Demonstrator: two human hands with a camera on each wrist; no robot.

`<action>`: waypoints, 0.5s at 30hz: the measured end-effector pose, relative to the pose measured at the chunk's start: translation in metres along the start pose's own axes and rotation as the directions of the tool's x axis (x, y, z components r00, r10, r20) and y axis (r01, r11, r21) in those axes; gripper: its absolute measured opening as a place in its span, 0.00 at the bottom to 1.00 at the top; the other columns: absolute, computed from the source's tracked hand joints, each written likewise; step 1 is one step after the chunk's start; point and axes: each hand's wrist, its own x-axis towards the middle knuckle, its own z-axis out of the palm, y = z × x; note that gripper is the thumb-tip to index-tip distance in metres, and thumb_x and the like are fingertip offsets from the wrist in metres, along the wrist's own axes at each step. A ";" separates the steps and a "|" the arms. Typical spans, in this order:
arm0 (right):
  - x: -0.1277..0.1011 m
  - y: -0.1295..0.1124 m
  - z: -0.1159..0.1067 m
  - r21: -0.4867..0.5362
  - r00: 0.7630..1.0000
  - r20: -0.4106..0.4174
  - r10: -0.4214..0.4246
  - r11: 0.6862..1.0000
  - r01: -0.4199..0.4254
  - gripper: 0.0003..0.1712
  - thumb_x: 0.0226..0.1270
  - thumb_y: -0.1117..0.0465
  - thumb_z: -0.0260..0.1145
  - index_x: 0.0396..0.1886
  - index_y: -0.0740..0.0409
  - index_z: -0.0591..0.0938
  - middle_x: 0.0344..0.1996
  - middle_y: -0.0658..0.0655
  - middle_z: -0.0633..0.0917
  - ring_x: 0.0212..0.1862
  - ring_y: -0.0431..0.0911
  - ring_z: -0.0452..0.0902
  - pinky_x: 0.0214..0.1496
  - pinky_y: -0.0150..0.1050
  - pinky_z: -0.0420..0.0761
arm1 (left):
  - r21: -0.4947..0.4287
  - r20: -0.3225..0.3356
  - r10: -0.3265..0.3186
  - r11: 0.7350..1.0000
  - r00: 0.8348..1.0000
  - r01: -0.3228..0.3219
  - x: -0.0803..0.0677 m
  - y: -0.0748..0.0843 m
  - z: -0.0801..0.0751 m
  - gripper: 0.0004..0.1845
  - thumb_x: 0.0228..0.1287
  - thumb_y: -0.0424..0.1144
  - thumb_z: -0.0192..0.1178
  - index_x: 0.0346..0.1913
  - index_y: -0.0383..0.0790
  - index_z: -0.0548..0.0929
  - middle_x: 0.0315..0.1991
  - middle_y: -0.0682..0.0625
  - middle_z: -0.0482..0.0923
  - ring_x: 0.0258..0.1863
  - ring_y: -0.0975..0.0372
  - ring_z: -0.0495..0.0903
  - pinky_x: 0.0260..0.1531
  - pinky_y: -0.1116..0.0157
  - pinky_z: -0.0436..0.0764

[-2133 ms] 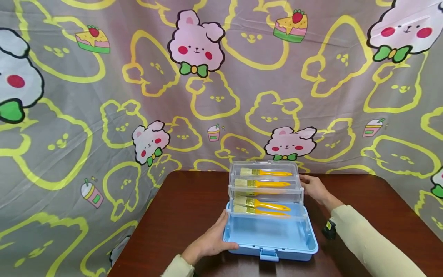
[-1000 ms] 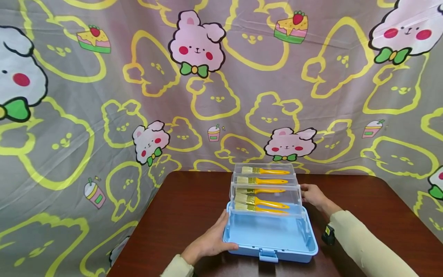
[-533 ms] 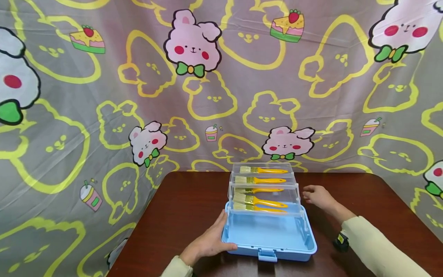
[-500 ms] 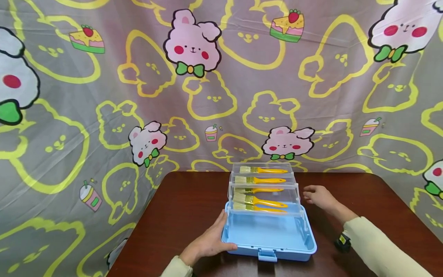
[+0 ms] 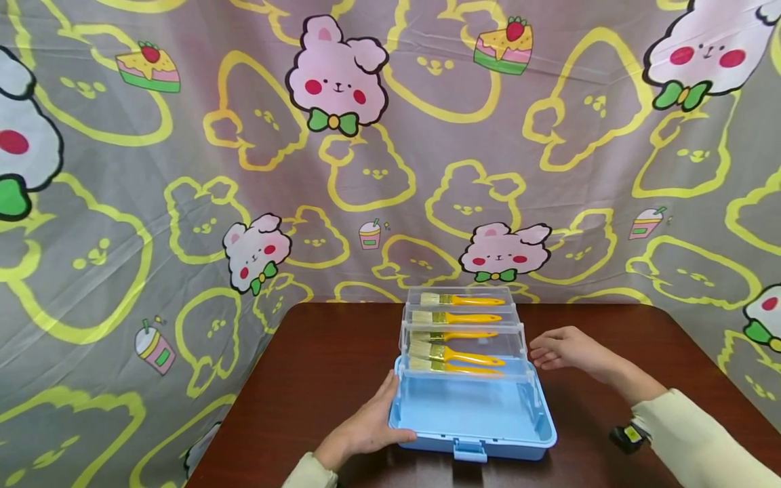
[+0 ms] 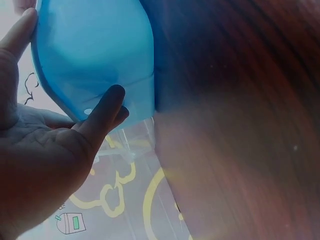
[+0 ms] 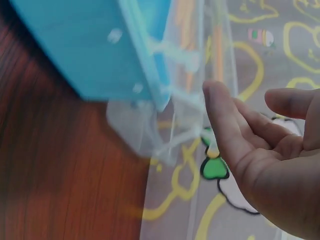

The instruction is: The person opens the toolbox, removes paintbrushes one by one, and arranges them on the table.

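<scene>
1. Blue plastic forms the base of the storage box (image 5: 472, 419), which is set on the counter (image 5: 323, 379) toward its back edge and midway between the left and right edges, its clear tiered trays (image 5: 462, 339) fanned out toward the back.
2. Five yellow-handled brushes (image 5: 456, 352) are laid in the trays — bristles toward the left edge, handles toward the right, so each long axis runs across the counter.
3. The left hand (image 5: 373, 427) is rested against the box's front-left corner; its grip is spread, the thumb laid along the rim and the fingers straight against the blue wall, as is seen in the left wrist view (image 6: 47, 135).
4. The right hand (image 5: 564, 349) is held just beside the right end of the trays, apart from them, with its grip loosely spread and nothing pinched — the right wrist view (image 7: 265, 155) shows a gap to the clear plastic.
5. The trays lie to the left of the right hand, which is judged the nearer one to the brush handles.
</scene>
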 end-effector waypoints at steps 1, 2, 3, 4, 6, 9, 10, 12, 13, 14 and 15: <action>0.000 -0.003 0.002 0.019 1.000 0.018 0.000 1.000 0.000 0.23 0.72 0.61 0.54 0.52 0.81 0.73 0.41 0.68 0.82 0.42 0.58 0.81 0.45 0.49 0.80 | 0.002 -0.001 0.000 1.000 1.000 0.000 0.000 0.000 0.000 0.60 0.52 0.58 0.68 0.75 0.36 0.40 0.75 0.41 0.33 0.71 0.49 0.47 0.62 0.47 0.60; 0.001 -0.006 0.005 0.037 0.999 0.033 0.001 0.999 -0.002 0.23 0.72 0.61 0.54 0.53 0.81 0.73 0.42 0.69 0.82 0.42 0.58 0.81 0.45 0.50 0.79 | 0.005 -0.002 0.000 1.000 1.000 0.000 0.000 0.000 0.000 0.60 0.52 0.58 0.68 0.75 0.35 0.41 0.75 0.40 0.33 0.71 0.49 0.48 0.62 0.48 0.60; 0.002 -0.008 0.007 0.046 0.999 0.043 0.001 0.999 -0.003 0.24 0.73 0.60 0.54 0.53 0.82 0.72 0.43 0.70 0.82 0.43 0.57 0.81 0.45 0.49 0.79 | 0.008 -0.004 0.001 1.000 1.000 -0.001 0.000 0.001 0.000 0.60 0.52 0.58 0.68 0.75 0.35 0.41 0.75 0.40 0.33 0.71 0.49 0.48 0.62 0.48 0.60; 0.004 -0.010 0.010 0.054 0.999 0.050 0.002 0.999 -0.005 0.25 0.73 0.60 0.54 0.54 0.82 0.71 0.43 0.70 0.82 0.44 0.57 0.81 0.45 0.49 0.79 | 0.010 -0.005 0.000 1.000 1.000 0.000 0.000 0.001 0.000 0.59 0.52 0.58 0.68 0.75 0.35 0.41 0.75 0.40 0.33 0.71 0.50 0.48 0.62 0.48 0.60; 0.006 -0.013 0.014 0.059 0.998 0.060 0.001 0.998 -0.005 0.25 0.73 0.61 0.54 0.55 0.83 0.70 0.45 0.71 0.81 0.45 0.58 0.81 0.46 0.49 0.79 | 0.015 -0.005 -0.002 1.000 1.000 0.002 0.000 0.001 0.000 0.60 0.52 0.59 0.67 0.75 0.35 0.41 0.75 0.41 0.33 0.71 0.50 0.49 0.62 0.49 0.60; 0.010 -0.016 0.021 0.062 0.998 0.063 0.006 0.998 -0.010 0.25 0.73 0.62 0.53 0.56 0.83 0.69 0.45 0.72 0.81 0.45 0.59 0.81 0.45 0.49 0.79 | 0.013 0.000 -0.005 1.000 1.000 0.005 0.001 0.001 0.000 0.60 0.51 0.59 0.68 0.75 0.35 0.42 0.75 0.41 0.33 0.71 0.50 0.48 0.62 0.48 0.61; 0.011 -0.017 0.024 0.061 0.998 0.062 0.008 0.998 -0.012 0.24 0.73 0.62 0.53 0.56 0.83 0.69 0.45 0.72 0.81 0.45 0.59 0.81 0.45 0.49 0.79 | 0.011 0.001 -0.005 1.000 1.000 0.005 0.001 0.002 0.000 0.60 0.51 0.59 0.68 0.75 0.35 0.42 0.75 0.41 0.33 0.71 0.50 0.48 0.61 0.48 0.61; 0.014 -0.018 0.028 0.054 0.998 0.054 0.016 0.998 -0.019 0.23 0.73 0.63 0.52 0.55 0.83 0.70 0.44 0.71 0.81 0.45 0.59 0.81 0.45 0.49 0.80 | 0.011 -0.002 -0.003 1.000 1.000 0.003 0.001 0.001 0.000 0.60 0.51 0.59 0.68 0.75 0.35 0.42 0.75 0.41 0.33 0.71 0.50 0.48 0.61 0.48 0.61; 0.015 -0.019 0.031 0.053 0.999 0.050 0.022 0.998 -0.025 0.23 0.73 0.63 0.52 0.55 0.82 0.70 0.44 0.70 0.82 0.44 0.58 0.81 0.45 0.49 0.80 | 0.013 -0.004 -0.004 1.000 1.000 0.004 0.002 0.001 0.001 0.60 0.51 0.59 0.68 0.75 0.35 0.42 0.75 0.41 0.33 0.71 0.49 0.47 0.61 0.48 0.61; 0.016 -0.019 0.033 0.050 0.999 0.047 0.028 0.998 -0.031 0.23 0.73 0.63 0.52 0.55 0.82 0.71 0.44 0.70 0.82 0.44 0.58 0.81 0.45 0.48 0.80 | 0.014 -0.008 -0.005 1.000 1.000 0.005 0.002 0.001 0.001 0.60 0.51 0.59 0.68 0.75 0.35 0.42 0.75 0.41 0.33 0.71 0.49 0.48 0.61 0.48 0.61; 0.017 -0.020 0.035 0.051 0.998 0.042 0.036 0.998 -0.038 0.22 0.73 0.64 0.52 0.54 0.82 0.71 0.44 0.70 0.82 0.44 0.58 0.81 0.45 0.48 0.80 | 0.016 -0.012 -0.007 1.000 1.000 0.007 0.002 0.001 0.002 0.60 0.51 0.59 0.68 0.75 0.35 0.42 0.75 0.41 0.33 0.71 0.50 0.47 0.61 0.48 0.61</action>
